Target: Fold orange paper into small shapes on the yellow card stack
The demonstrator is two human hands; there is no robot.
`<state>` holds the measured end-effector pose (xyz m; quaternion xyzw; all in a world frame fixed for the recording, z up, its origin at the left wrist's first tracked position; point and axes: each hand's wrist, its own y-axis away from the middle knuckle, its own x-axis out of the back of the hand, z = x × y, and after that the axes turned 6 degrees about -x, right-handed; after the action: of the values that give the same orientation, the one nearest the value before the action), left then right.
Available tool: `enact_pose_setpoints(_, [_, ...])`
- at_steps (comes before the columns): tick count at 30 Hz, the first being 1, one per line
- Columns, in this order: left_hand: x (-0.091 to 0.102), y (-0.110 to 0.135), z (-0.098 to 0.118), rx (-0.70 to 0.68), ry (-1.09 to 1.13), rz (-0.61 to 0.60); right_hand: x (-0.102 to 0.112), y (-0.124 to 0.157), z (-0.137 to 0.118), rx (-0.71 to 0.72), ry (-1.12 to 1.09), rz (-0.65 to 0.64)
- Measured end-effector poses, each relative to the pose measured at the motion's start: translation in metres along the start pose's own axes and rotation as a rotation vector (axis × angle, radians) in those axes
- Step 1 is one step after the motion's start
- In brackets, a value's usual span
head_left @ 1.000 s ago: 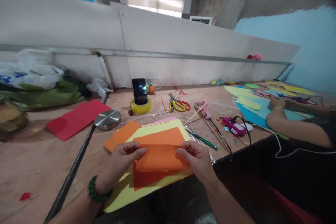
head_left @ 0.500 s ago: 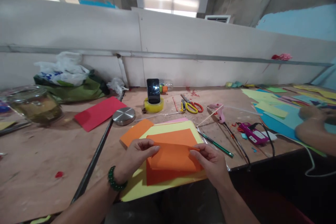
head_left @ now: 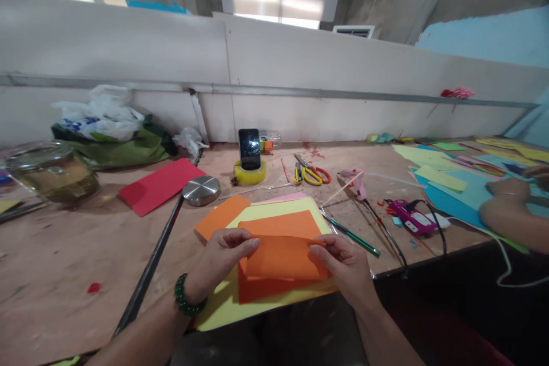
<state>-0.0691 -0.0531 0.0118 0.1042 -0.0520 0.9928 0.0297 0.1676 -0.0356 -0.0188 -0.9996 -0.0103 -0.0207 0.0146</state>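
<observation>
My left hand (head_left: 223, 254) and my right hand (head_left: 345, 266) pinch the two upper corners of an orange paper sheet (head_left: 281, 260), whose near part is folded up over itself. The sheet lies on a yellow sheet (head_left: 257, 306) at the table's front edge. A second orange sheet (head_left: 221, 214) and a pink sheet (head_left: 278, 198) stick out from under the yellow one. A green bead bracelet (head_left: 184, 297) is on my left wrist.
A phone (head_left: 250, 148) stands in a yellow tape roll (head_left: 250, 172). Nearby lie scissors (head_left: 311, 171), a pink glue gun (head_left: 358, 183), a green pen (head_left: 349, 233), a red sheet (head_left: 160, 186), a metal disc (head_left: 201, 190) and a glass jar (head_left: 51, 171). Another person's arm (head_left: 508, 214) rests on coloured papers at right.
The camera view swung to the left between the earliest frame and now. My hands keep the same pinch on the folded orange sheet. The other person's arm shifted a little.
</observation>
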Motion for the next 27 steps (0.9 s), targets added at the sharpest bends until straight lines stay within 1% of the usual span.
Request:
enact_pose_setpoints(4, [0.002, 0.001, -0.004, 0.009, -0.009, 0.015, -0.001, 0.001, -0.002, -0.017, -0.033, -0.007])
enact_pose_setpoints(8, [0.004, 0.0, -0.006, 0.007, -0.021, 0.029, -0.003, 0.0, 0.001, -0.026, -0.1, 0.018])
enact_pose_setpoints(11, [0.004, 0.0, -0.003, 0.011, -0.013, 0.038, -0.003, -0.001, 0.0, -0.023, -0.133, 0.022])
enact_pose_setpoints(16, [0.003, 0.0, 0.004, 0.036, -0.043, 0.06, -0.004, -0.002, -0.002, 0.017, -0.109, 0.045])
enact_pose_setpoints(21, [0.003, 0.001, 0.005, 0.032, -0.075, 0.054, -0.003, -0.002, 0.002, 0.003, -0.12, 0.011])
enact_pose_setpoints(24, [0.004, 0.001, 0.003, 0.016, -0.071, 0.045, -0.003, -0.003, 0.004, 0.031, -0.108, 0.016])
enact_pose_setpoints(27, [0.004, 0.0, 0.002, 0.009, -0.064, 0.038, -0.003, -0.006, 0.005, 0.094, -0.065, 0.039])
